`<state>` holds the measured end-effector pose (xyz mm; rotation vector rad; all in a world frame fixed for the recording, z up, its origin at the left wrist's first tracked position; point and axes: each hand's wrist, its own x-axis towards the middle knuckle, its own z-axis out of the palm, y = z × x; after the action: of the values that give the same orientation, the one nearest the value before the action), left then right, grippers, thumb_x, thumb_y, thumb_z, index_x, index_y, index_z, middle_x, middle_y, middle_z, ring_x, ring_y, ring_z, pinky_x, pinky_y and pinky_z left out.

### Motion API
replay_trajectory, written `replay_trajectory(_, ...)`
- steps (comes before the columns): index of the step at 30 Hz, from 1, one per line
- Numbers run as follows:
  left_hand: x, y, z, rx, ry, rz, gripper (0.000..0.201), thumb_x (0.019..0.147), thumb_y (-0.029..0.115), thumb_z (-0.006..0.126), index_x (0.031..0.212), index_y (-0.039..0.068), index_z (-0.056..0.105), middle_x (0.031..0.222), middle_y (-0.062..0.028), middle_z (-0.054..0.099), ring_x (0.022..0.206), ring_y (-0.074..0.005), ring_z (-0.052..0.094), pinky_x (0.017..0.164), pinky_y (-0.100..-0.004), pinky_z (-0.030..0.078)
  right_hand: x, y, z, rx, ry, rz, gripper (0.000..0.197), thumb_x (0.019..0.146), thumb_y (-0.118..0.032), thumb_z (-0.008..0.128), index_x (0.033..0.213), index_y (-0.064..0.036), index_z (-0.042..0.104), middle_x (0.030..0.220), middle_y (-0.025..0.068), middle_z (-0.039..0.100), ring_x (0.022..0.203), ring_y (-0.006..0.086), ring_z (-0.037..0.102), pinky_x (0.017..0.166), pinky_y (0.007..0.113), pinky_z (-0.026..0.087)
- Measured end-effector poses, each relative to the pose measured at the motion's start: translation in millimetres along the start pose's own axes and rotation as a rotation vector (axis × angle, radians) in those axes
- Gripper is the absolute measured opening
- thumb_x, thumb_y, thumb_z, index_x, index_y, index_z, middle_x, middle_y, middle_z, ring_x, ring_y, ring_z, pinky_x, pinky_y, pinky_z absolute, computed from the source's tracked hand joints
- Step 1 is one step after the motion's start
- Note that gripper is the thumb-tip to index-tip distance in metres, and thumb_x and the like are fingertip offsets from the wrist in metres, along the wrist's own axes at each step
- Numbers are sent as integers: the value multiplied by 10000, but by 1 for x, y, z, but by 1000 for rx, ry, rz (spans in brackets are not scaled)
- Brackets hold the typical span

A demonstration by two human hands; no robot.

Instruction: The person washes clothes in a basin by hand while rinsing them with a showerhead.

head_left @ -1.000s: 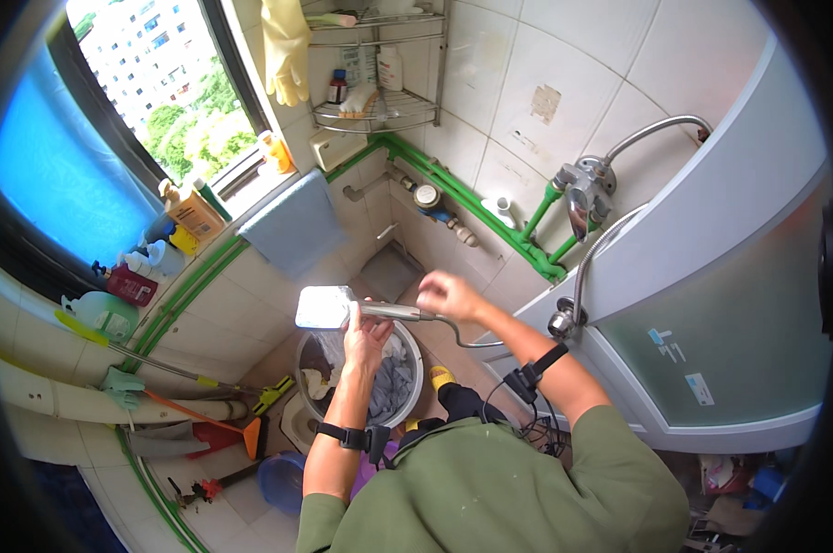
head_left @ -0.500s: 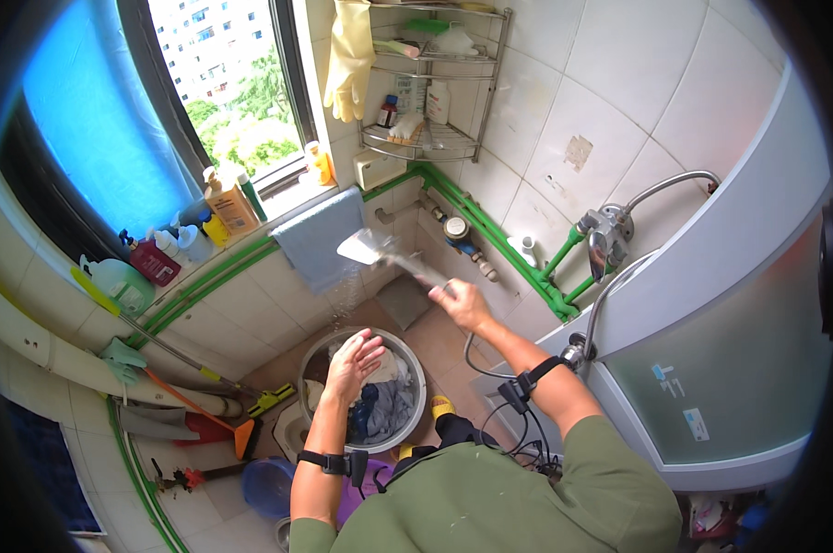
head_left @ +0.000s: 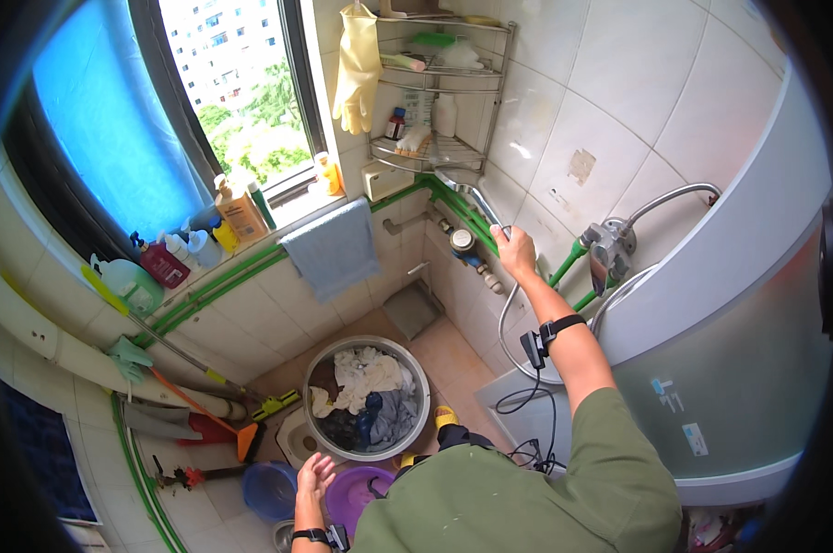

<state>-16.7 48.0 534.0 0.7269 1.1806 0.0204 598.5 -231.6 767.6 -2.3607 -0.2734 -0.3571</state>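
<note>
My right hand, arm stretched forward and right, grips the handle of a silver shower head. Its head end lies in front of the corner by the green pipes, and its hose loops down below my wrist. A round metal basin on the floor holds white, grey and dark blue clothes. Low at the left, my left hand is empty with its fingers apart and slightly bent. It is over the gap between a blue basin and a purple basin, nearest to these two.
A wall mixer tap and green pipes are at the right, beside a curved shower screen. Bottles line the window sill above a hanging blue towel. A wire corner rack stands behind. Mop handles lean at left.
My right hand has carried the shower head away from above the metal basin, to the right and back. My left hand has drawn down toward me. Spray seen earlier no longer shows.
</note>
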Motion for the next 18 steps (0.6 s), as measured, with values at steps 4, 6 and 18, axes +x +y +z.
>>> replay_trajectory(4,-15,-37,-23,-93,93,-26,556,986,369,534,1461,100,429,1404,-168,555,1272,-345,536,1008,-540,436,34,2,17,-44,-16,13,543,896,-532,631,844,7,676,808,252,686,822,450,666,724,524,508)
replay_trajectory(6,-22,-49,-23,-132,130,-21,559,981,366,540,1457,94,432,1403,-172,553,1267,-344,541,1015,-544,428,57,-6,26,-79,-58,31,555,892,-528,623,891,22,698,877,265,698,883,439,676,775,512,522)
replay_trajectory(18,-55,-113,16,-315,221,37,530,961,387,576,1415,130,483,1378,-162,569,1256,-349,550,1018,-556,409,170,-41,97,-69,-191,97,624,875,-447,469,924,138,680,974,380,642,1014,476,649,900,505,507)
